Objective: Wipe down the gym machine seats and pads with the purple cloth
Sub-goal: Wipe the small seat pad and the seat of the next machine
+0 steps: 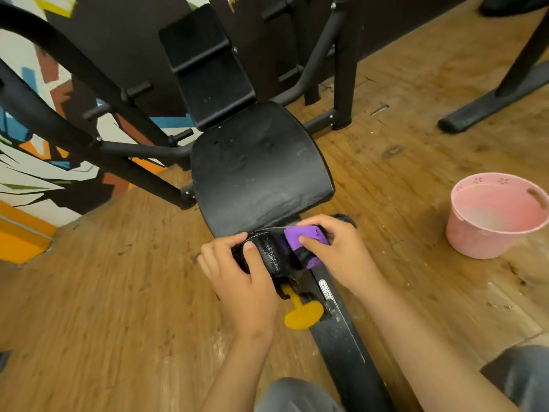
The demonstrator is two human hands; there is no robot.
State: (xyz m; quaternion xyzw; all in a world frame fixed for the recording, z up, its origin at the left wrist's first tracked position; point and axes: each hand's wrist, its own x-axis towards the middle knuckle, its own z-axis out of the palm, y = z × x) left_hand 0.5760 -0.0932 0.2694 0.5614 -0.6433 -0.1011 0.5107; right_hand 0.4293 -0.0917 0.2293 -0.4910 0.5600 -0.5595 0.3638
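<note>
The purple cloth (300, 237) sits bunched on the small roller pad (269, 257) just below the seat (258, 171). The right hand (335, 251) is closed over the cloth; the left hand (237, 269) grips the pad's other end, steadying it. The cloth looks soft, light and likely damp — best held in a wad under the fingers. The pad's cracked cover looks fragile — moderate pressure is advised.

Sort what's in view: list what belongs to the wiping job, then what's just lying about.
Belongs to the job:
purple cloth, pressed on by the right hand
roller pad, held by the left hand
seat
back pad

Just about:
pink bucket, possibly for rinsing
yellow pin
neighbouring machine's foot
</note>
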